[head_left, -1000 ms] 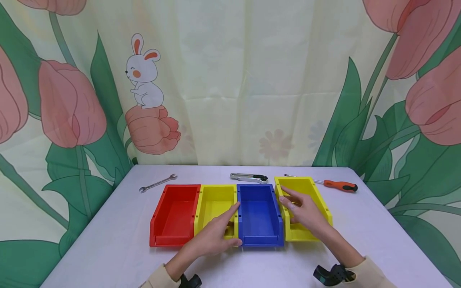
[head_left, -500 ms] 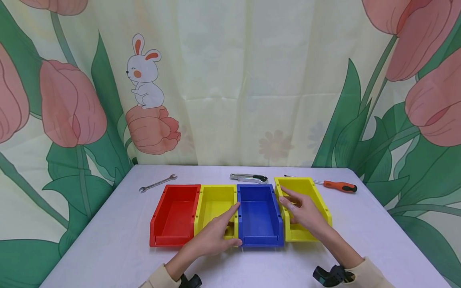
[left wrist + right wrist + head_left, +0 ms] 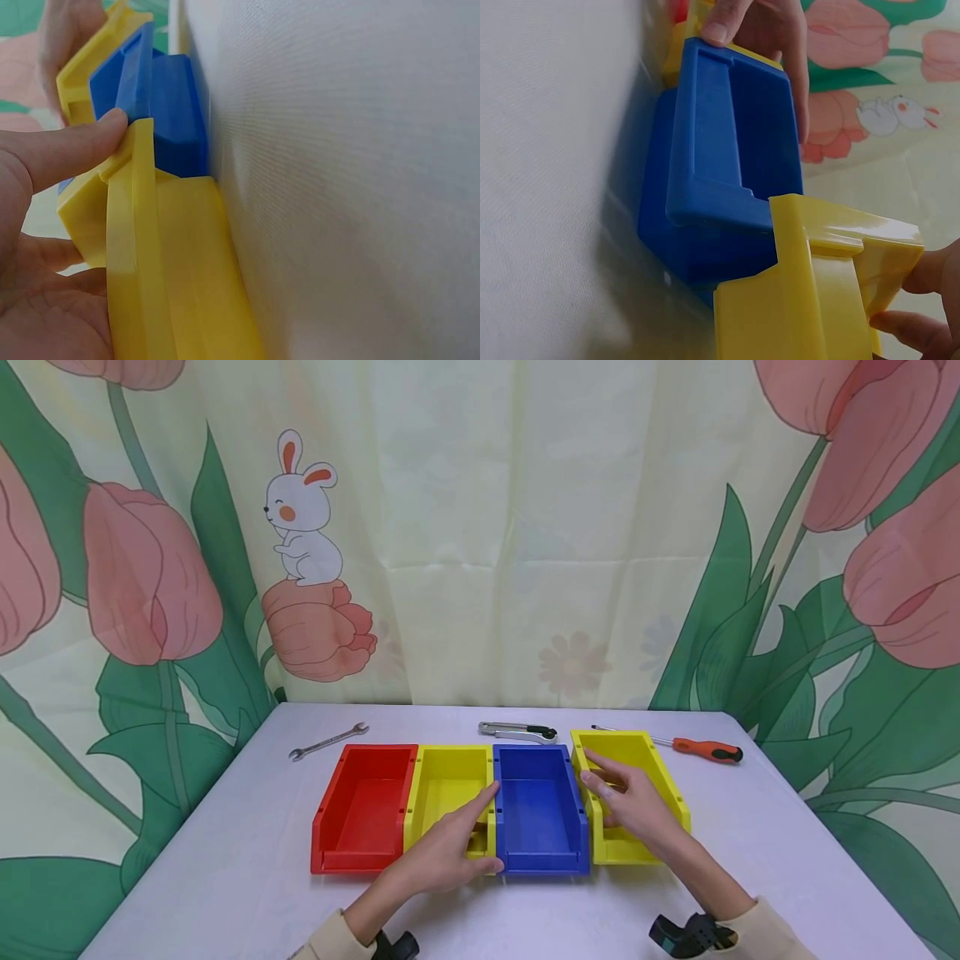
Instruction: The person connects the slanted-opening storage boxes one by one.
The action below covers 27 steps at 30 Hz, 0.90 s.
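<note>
Several open plastic storage bins form a side-by-side row: a red bin, a left yellow bin, a blue bin and a right yellow bin. My left hand grips the left yellow bin's right side, its thumb on the front corner where yellow meets blue and other fingers inside. My right hand holds the right yellow bin by its left wall, some fingers reaching inside. In the right wrist view this yellow bin sits slightly tilted, overlapping the blue bin; whether it touches the table is unclear.
Behind the bins lie an open-end wrench at the left, a utility knife in the middle and an orange-handled screwdriver at the right, its shaft partly hidden. A tulip-print curtain hangs behind the white table.
</note>
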Each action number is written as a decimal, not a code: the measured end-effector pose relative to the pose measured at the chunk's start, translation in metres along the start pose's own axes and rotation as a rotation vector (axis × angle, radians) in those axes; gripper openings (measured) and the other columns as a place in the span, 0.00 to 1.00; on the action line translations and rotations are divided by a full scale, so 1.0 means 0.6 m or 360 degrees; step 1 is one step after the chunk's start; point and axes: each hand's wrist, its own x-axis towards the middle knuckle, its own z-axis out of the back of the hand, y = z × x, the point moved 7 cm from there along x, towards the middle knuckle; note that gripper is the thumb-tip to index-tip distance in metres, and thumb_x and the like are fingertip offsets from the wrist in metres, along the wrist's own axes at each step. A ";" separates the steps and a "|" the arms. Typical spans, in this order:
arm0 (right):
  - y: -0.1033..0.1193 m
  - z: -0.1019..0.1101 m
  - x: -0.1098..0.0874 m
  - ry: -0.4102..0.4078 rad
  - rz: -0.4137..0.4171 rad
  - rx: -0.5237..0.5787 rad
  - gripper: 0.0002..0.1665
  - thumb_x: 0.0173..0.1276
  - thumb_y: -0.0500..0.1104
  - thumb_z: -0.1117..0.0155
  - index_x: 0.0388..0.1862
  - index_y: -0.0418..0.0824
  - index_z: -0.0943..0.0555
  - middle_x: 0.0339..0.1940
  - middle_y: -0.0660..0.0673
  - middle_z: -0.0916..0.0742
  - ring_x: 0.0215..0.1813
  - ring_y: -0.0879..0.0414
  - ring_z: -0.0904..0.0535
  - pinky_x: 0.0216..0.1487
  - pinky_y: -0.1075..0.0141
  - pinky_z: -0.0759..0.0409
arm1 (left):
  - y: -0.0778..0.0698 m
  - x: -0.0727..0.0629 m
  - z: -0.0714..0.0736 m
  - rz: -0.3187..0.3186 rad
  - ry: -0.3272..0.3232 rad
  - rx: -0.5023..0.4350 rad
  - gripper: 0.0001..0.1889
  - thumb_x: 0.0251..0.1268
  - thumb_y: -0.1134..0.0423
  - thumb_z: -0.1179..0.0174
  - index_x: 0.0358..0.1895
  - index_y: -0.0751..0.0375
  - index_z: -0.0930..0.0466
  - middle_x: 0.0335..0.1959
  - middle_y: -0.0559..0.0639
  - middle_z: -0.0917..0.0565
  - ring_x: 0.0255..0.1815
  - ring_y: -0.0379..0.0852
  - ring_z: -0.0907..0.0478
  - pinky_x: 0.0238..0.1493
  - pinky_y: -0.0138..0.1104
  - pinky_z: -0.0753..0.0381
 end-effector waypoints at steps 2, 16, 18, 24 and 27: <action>0.000 0.000 0.000 0.0001 0.0001 0.0001 0.37 0.83 0.53 0.41 0.85 0.49 0.36 0.74 0.30 0.21 0.64 0.42 0.18 0.38 0.63 0.11 | 0.000 0.000 0.000 -0.0002 0.0000 0.0002 0.55 0.63 0.55 0.23 0.88 0.46 0.51 0.84 0.52 0.34 0.68 0.54 0.17 0.69 0.50 0.16; -0.003 -0.004 -0.003 -0.0016 -0.0034 0.0034 0.37 0.83 0.54 0.40 0.85 0.51 0.36 0.76 0.31 0.22 0.67 0.38 0.19 0.42 0.60 0.08 | 0.001 -0.002 0.003 0.0026 0.0007 0.0015 0.55 0.63 0.55 0.23 0.88 0.44 0.52 0.84 0.52 0.34 0.68 0.54 0.18 0.69 0.51 0.16; -0.014 -0.011 -0.001 0.0002 -0.0077 0.0063 0.37 0.82 0.55 0.39 0.85 0.50 0.35 0.76 0.29 0.23 0.62 0.38 0.16 0.42 0.59 0.08 | 0.003 -0.002 0.004 0.0033 0.0004 0.0025 0.55 0.63 0.54 0.24 0.88 0.44 0.52 0.84 0.52 0.34 0.68 0.54 0.18 0.69 0.51 0.16; -0.060 -0.029 0.002 0.0039 -0.0291 0.0222 0.42 0.79 0.60 0.37 0.84 0.46 0.35 0.78 0.27 0.25 0.63 0.38 0.14 0.46 0.56 0.07 | 0.006 -0.001 -0.001 0.0039 0.0019 0.0015 0.55 0.64 0.54 0.24 0.88 0.44 0.52 0.84 0.52 0.34 0.69 0.53 0.18 0.70 0.51 0.17; -0.063 -0.028 0.002 0.0023 -0.0280 0.0214 0.43 0.79 0.61 0.37 0.84 0.46 0.35 0.77 0.27 0.24 0.66 0.36 0.15 0.46 0.56 0.07 | 0.006 0.001 -0.002 0.0041 0.0013 0.0009 0.55 0.63 0.55 0.24 0.88 0.44 0.52 0.84 0.52 0.34 0.70 0.54 0.19 0.70 0.51 0.17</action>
